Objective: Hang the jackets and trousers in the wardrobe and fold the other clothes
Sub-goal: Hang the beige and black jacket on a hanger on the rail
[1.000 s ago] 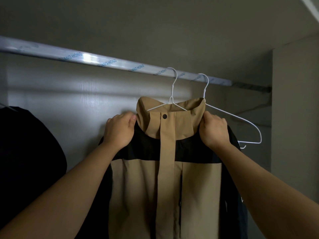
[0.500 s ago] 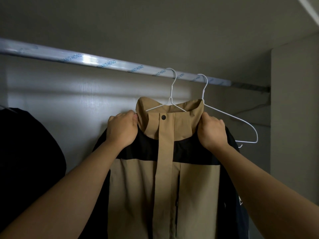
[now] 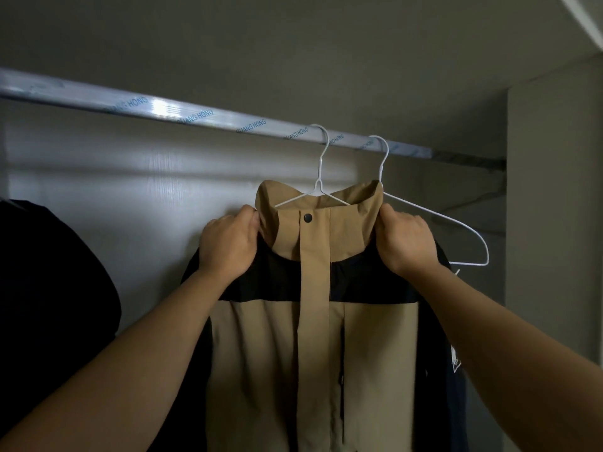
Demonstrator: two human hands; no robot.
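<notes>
A tan and black jacket hangs in front of me on a white wire hanger hooked over the silver wardrobe rail. My left hand grips the jacket at the left side of its tan collar. On the other side of the collar my right hand grips the jacket's shoulder. The jacket's front is closed, with a dark snap at the collar. Its lower part runs out of view.
A second white wire hanger hangs bare on the rail just right of the jacket. A dark garment hangs at the far left. The wardrobe's side wall stands close on the right, the back panel behind.
Both hands have shifted slightly upward along the collar. The jacket sits a little higher in view; the bare hanger has swung slightly.
</notes>
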